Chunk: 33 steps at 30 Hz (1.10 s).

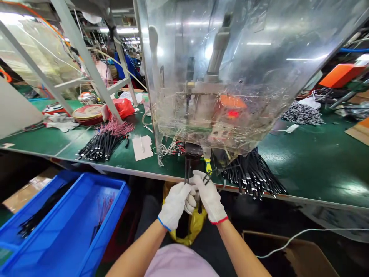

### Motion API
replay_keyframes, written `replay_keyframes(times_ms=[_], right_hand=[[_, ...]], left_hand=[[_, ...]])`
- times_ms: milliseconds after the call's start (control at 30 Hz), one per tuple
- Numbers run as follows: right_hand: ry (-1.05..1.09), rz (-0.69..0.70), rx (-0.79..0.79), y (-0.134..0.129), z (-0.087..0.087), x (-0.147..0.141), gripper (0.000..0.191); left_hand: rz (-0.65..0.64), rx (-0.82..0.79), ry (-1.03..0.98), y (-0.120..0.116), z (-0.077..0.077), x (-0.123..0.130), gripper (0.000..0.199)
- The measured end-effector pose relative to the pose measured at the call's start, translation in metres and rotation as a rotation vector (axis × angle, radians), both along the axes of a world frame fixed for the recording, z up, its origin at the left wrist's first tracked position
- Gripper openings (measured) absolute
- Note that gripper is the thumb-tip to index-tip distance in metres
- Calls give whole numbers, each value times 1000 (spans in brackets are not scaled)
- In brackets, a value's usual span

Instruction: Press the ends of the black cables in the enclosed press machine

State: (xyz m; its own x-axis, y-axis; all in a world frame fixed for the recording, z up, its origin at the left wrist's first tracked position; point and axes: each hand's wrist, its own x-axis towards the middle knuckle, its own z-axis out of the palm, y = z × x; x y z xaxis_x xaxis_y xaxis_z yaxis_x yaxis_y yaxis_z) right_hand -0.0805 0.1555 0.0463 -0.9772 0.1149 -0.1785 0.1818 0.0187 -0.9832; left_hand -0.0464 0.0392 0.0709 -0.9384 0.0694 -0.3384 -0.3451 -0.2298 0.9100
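Overhead lights [123, 30] glare on the clear plastic guard [230, 50] and green bench [325, 154]; my view bows at the edges.

A green workbench [37, 140] carries black cable bundles [103, 144]; a white paper sheet [142, 148]; a red plastic bag [122, 108].

Observed on myself: white knit gloves, with my left glove [173, 205] hemmed blue at the cuff and my right glove [209, 196] hemmed red. Forearms bare. My pale pink top [180, 263] shows at the near edge.
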Motion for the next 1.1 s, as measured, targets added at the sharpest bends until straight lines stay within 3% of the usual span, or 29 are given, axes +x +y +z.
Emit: replay_keyframes(times_ms=[100, 167, 267, 333, 400, 500, 567, 633, 700, 800, 967, 1100], right_hand=[[4, -129, -71, 11, 12, 25, 60], [14, -181, -140, 15, 23, 39, 57], [-22, -152, -254, 10, 39, 48, 47], [-75, -29, -365, 2, 44, 45, 48], [-177, 145, -494, -7, 40, 38, 49], [-399, 342, -697, -18, 17, 28, 37], [-512, 379, -812, -22, -1, 24, 28], [-547, 377, -893, -23, -11, 20, 24], [-530, 380, -936, -23, -10, 13, 24], [-499, 419, -943, -24, 6, -8, 25], [-491, 383, -701, -18, 25, -31, 33], [-382, 311, -512, -10, 21, -27, 34]], left_hand=[[-55, -57, 3, -7, 6, 20, 27], [-109, -131, -20, -13, -3, 45, 28], [-64, -286, -144, -26, -40, 86, 32], [-115, -322, -243, -35, -69, 104, 32], [-156, -231, -378, -41, -92, 109, 30], [-43, 229, -490, -41, -104, 99, 28], [41, 452, -503, -38, -98, 90, 27], [59, 517, -501, -35, -86, 85, 25], [39, 571, -498, -33, -71, 82, 24], [71, 700, -466, -29, -43, 74, 21], [294, 716, -510, -22, 6, 49, 19], [280, 719, -469, -17, 15, 40, 21]])
